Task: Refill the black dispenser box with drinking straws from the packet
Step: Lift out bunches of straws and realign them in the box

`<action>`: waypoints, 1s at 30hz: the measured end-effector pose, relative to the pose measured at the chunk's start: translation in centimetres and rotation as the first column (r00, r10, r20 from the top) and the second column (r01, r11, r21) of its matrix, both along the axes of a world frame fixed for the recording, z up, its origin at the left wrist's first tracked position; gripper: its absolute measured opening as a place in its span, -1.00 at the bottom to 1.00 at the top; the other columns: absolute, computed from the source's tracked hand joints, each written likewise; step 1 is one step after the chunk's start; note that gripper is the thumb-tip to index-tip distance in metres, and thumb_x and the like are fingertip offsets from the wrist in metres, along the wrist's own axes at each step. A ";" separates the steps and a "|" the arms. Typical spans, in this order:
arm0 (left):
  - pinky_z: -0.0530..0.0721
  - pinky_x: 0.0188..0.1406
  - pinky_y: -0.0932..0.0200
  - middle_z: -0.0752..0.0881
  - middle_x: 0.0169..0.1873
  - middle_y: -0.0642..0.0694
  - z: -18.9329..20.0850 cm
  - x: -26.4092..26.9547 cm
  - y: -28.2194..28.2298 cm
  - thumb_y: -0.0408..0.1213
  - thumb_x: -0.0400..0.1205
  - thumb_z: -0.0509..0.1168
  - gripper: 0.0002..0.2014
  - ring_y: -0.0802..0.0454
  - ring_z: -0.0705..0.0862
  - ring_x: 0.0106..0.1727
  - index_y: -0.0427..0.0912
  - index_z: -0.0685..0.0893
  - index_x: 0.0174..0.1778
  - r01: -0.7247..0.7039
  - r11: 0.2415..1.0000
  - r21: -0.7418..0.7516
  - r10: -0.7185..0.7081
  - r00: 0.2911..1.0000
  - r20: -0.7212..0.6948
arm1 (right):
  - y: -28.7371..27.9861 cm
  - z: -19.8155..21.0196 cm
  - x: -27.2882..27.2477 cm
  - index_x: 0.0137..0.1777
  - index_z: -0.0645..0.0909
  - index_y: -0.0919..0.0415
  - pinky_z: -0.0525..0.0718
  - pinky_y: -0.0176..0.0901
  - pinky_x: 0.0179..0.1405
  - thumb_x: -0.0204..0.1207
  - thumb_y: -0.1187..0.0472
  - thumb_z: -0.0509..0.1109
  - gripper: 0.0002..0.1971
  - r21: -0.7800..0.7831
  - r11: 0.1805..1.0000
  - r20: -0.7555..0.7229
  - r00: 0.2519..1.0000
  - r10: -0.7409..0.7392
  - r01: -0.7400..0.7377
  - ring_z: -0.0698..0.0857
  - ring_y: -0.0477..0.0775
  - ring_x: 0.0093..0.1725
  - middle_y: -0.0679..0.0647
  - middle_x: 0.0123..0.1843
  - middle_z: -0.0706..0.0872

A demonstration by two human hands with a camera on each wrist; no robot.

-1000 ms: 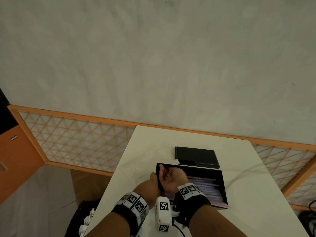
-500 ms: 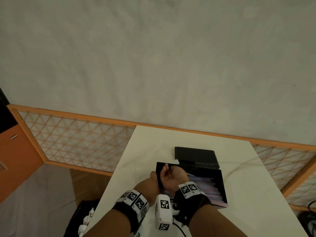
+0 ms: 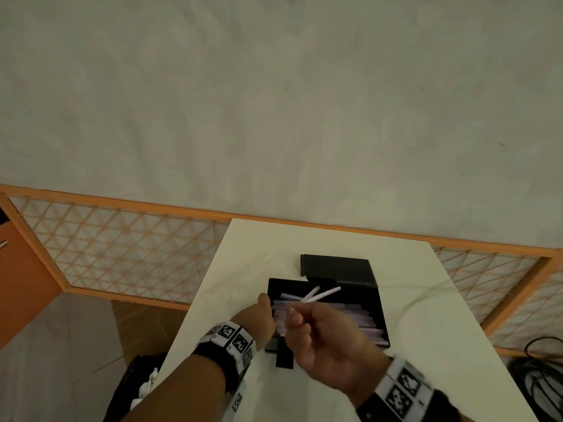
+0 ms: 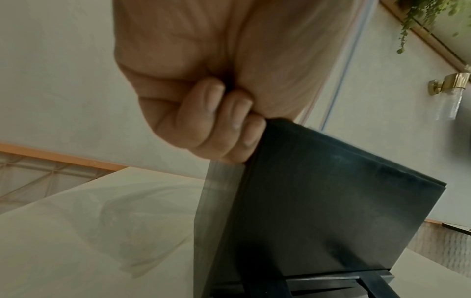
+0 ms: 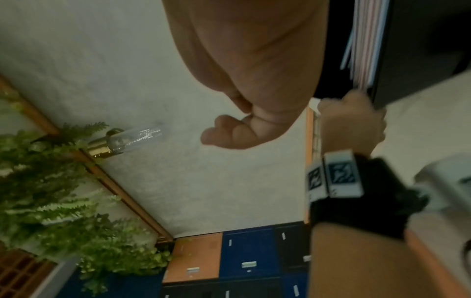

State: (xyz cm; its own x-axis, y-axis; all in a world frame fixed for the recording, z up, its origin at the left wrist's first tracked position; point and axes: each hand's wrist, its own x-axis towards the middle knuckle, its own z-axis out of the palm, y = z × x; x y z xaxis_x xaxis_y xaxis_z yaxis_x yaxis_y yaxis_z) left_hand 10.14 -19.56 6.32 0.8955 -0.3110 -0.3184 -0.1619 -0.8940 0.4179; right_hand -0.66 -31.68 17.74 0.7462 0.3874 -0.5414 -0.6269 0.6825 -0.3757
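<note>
Grey wall — orange lattice screen

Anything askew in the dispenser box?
Yes. Three white straws lie crossed at angles above the flat stack of straws in the black dispenser box, near its far left corner. The right hand hovers just short of them; contact is unclear.

You've got a white table running up to a pale plaster wall, with an orange-framed lattice screen along the wall's foot on both sides. Far left stands an orange cabinet; near right, black cables lie coiled on the floor. From your right wrist, green ferns, a brass wall lamp and blue and orange lockers.
</note>
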 end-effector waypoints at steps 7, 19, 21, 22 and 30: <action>0.47 -0.18 0.08 0.67 -0.17 -0.22 1.2 -0.1 -0.2 -0.38 0.70 0.03 -0.52 -0.18 0.69 -0.05 -0.50 0.10 0.49 0.077 0.984 0.159 -0.089 0.993 0.072 | -6.4 -0.5 -1.6 -0.33 0.46 0.11 0.31 -0.36 -0.73 0.30 0.19 0.27 -0.96 -0.586 0.755 -0.014 0.936 0.353 -0.294 0.43 -0.10 -0.60 0.06 -0.47 0.58; 0.33 -0.47 0.12 0.40 -0.47 -0.03 1.6 0.3 -0.4 -0.40 0.67 0.05 -0.68 0.07 0.36 -0.50 -0.39 0.24 0.33 0.022 0.995 0.095 -0.021 1.000 -0.009 | -11.5 -1.4 -2.3 -0.11 0.62 0.18 0.63 -0.20 -0.39 0.51 0.23 0.15 -0.80 -0.900 -0.412 -0.244 0.618 0.747 0.142 0.70 0.04 -0.37 0.09 -0.30 0.71; 0.35 -0.42 0.10 0.41 -0.47 -0.03 1.5 0.3 -0.3 -0.40 0.67 0.05 -0.67 0.05 0.37 -0.50 -0.40 0.23 0.34 0.032 0.995 0.095 -0.032 0.999 -0.007 | -12.2 -1.8 -1.0 0.13 0.60 0.26 0.64 -0.10 -0.12 0.57 0.19 0.18 -0.75 -0.608 -0.718 -0.519 0.515 0.683 0.340 0.75 0.18 -0.04 0.16 -0.03 0.73; 0.37 -0.36 0.08 0.41 -0.46 -0.03 1.4 0.3 -0.3 -0.39 0.68 0.04 -0.68 0.03 0.39 -0.49 -0.39 0.23 0.33 0.034 0.995 0.096 -0.033 0.999 -0.013 | -12.5 -2.0 -0.3 0.13 0.60 0.30 0.66 -0.07 -0.16 0.52 0.16 0.29 -0.73 -0.515 -0.772 -0.592 0.497 0.635 0.374 0.76 0.18 -0.08 0.17 -0.07 0.73; 0.38 -0.26 0.10 0.38 -0.45 -0.02 1.6 0.1 -0.2 -0.36 0.70 0.01 -0.62 0.05 0.38 -0.47 -0.39 0.18 0.41 0.046 0.994 0.102 -0.045 0.999 -0.012 | -12.1 -4.1 5.2 0.24 0.47 0.19 0.64 0.01 -0.14 0.60 0.25 0.11 -0.74 -0.430 -0.852 -0.625 0.583 0.520 0.298 0.73 0.21 0.02 0.11 0.08 0.70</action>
State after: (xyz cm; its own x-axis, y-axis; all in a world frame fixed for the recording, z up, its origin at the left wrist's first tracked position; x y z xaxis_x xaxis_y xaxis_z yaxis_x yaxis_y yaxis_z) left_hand 10.29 -19.74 7.90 0.8779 -0.3173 -0.3586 -0.2003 -0.9236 0.3268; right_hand 4.53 -43.80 13.60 0.9597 0.0229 -0.2802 0.1223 -0.9315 0.3427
